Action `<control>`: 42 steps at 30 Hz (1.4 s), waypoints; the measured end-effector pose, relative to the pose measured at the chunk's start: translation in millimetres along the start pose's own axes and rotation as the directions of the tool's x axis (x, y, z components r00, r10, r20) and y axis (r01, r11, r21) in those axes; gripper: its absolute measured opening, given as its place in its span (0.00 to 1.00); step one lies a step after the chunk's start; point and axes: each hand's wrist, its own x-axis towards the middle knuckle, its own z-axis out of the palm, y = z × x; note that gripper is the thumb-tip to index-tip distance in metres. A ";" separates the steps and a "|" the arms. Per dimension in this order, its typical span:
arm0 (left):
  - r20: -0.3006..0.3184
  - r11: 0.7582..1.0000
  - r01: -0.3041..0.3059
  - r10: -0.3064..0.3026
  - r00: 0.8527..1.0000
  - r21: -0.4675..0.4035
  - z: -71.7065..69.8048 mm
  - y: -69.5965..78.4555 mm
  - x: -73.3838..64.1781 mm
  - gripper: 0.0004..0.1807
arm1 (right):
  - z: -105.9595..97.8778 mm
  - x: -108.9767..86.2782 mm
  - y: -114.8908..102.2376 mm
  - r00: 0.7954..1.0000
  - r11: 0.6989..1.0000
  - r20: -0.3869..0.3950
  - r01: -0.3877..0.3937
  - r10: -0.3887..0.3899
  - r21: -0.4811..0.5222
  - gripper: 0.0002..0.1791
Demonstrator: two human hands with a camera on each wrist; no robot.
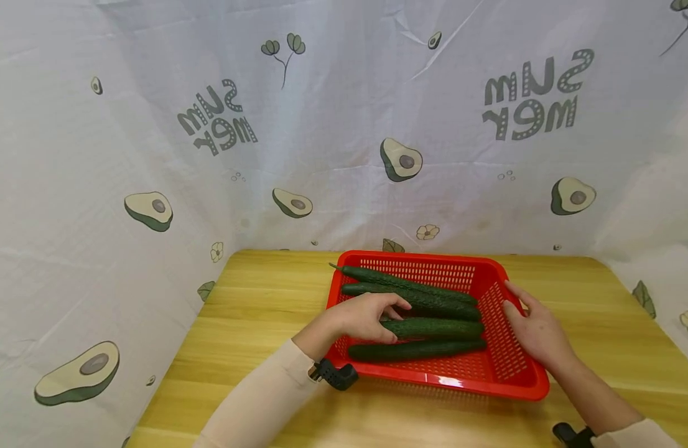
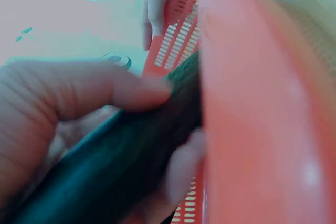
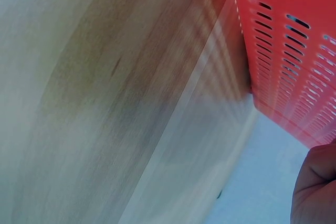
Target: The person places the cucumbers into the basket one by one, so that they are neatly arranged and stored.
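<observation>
A red slotted plastic basket (image 1: 433,379) holds several long dark green cucumbers lying side by side. My left hand (image 1: 363,318) reaches in over its left side and grips one cucumber (image 1: 441,328) near the left end. In the left wrist view the thumb lies along the top of this cucumber (image 2: 121,156), with fingers curled beneath. Another cucumber (image 1: 417,350) lies in front of it, and two more lie behind, the rearmost cucumber (image 1: 411,284) with a thin stem. At the basket's right rim, my right hand (image 1: 537,333) holds on, thumb inside and fingers outside.
The basket stands on a wooden table (image 1: 254,311). Behind and to the left hangs a pale cloth (image 1: 333,124) printed with avocados and lettering. Black straps with a small device (image 1: 335,374) sit on both wrists.
</observation>
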 end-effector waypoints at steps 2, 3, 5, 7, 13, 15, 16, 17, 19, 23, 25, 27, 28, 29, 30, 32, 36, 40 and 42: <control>0.020 1.000 -0.007 0.008 1.000 -0.014 -1.9 1.2 -1.9 0.35 | -0.3 0.0 -0.5 1.000 1.000 0.002 0.003 -0.003 0.015 0.38; 0.025 1.000 -0.013 0.013 1.000 -0.011 -3.1 2.4 -2.9 0.36 | -0.5 0.1 -0.7 1.000 1.000 0.003 0.003 -0.003 0.023 0.38; 0.019 1.000 -0.016 0.016 1.000 0.011 -5.3 5.1 -4.3 0.36 | -0.8 0.3 -1.3 1.000 1.000 0.002 0.006 -0.006 0.030 0.38; 0.007 0.998 -0.011 0.010 1.000 0.060 -6.6 6.8 -5.0 0.36 | -1.1 0.7 -2.1 1.000 1.000 0.002 0.008 -0.008 0.030 0.38; 0.020 0.997 0.021 -0.022 1.000 0.074 -5.1 3.9 -4.2 0.34 | -2.8 1.3 -2.7 1.000 1.000 0.010 0.009 -0.009 0.018 0.38; 0.024 0.998 0.017 -0.019 1.000 0.062 -3.7 1.5 -2.2 0.33 | -3.6 1.3 -2.3 1.000 1.000 0.012 0.009 -0.009 0.014 0.38; 0.028 0.998 0.015 -0.017 0.999 0.055 -3.0 1.0 -0.8 0.33 | -3.8 1.4 -1.9 1.000 1.000 0.013 0.009 -0.009 0.014 0.38; 0.034 0.999 0.017 -0.018 0.999 0.050 -2.2 0.9 1.0 0.33 | -4.0 1.5 -1.5 1.000 1.000 0.013 0.009 -0.009 0.012 0.38; 0.047 0.998 0.019 -0.021 0.999 0.052 0.0 1.1 4.6 0.32 | -3.8 1.6 -1.3 1.000 1.000 0.010 0.009 -0.009 0.004 0.38; 0.038 0.997 0.033 -0.036 0.999 0.076 4.7 3.7 11.5 0.34 | -1.9 1.9 -0.8 1.000 1.000 0.009 0.013 -0.013 0.003 0.37; -0.013 0.996 0.040 -0.040 0.999 0.078 5.3 4.1 13.2 0.35 | -0.9 1.6 -1.0 1.000 1.000 0.011 0.010 -0.010 0.007 0.38; -0.078 0.995 0.051 -0.044 0.996 0.090 3.2 4.3 12.8 0.36 | -0.4 1.1 -1.4 1.000 1.000 0.013 0.010 -0.010 0.014 0.38; -0.108 0.994 0.058 -0.048 0.993 0.094 1.4 4.4 11.6 0.35 | -0.2 1.0 -1.4 1.000 1.000 0.015 0.010 -0.010 0.018 0.38; -0.133 0.993 0.065 -0.051 0.990 0.098 -1.1 4.9 9.5 0.35 | -0.1 1.0 -1.3 1.000 1.000 0.016 0.009 -0.009 0.020 0.38; -0.150 0.993 0.071 -0.056 0.987 0.097 -4.0 5.3 7.1 0.35 | 0.0 1.1 -1.1 1.000 1.000 0.016 0.008 -0.008 0.021 0.38; -0.165 0.991 0.081 -0.063 0.984 0.105 -9.4 5.5 0.4 0.34 | 0.1 1.1 -0.5 1.000 1.000 0.015 0.011 -0.012 0.020 0.38; -0.181 0.992 0.085 -0.068 0.981 0.089 -17.0 1.5 -15.2 0.33 | 0.5 0.5 -0.1 1.000 1.000 0.010 0.018 -0.018 0.014 0.37; -0.194 0.992 0.089 -0.071 0.978 0.088 -20.0 -5.8 -28.7 0.29 | 0.6 -0.4 -0.6 1.000 1.000 0.007 0.025 -0.025 0.005 0.37; -0.194 0.992 0.089 -0.071 0.979 0.088 -20.9 -8.3 -32.4 0.27 | 0.3 -0.7 -1.0 1.000 1.000 0.006 0.026 -0.026 0.004 0.37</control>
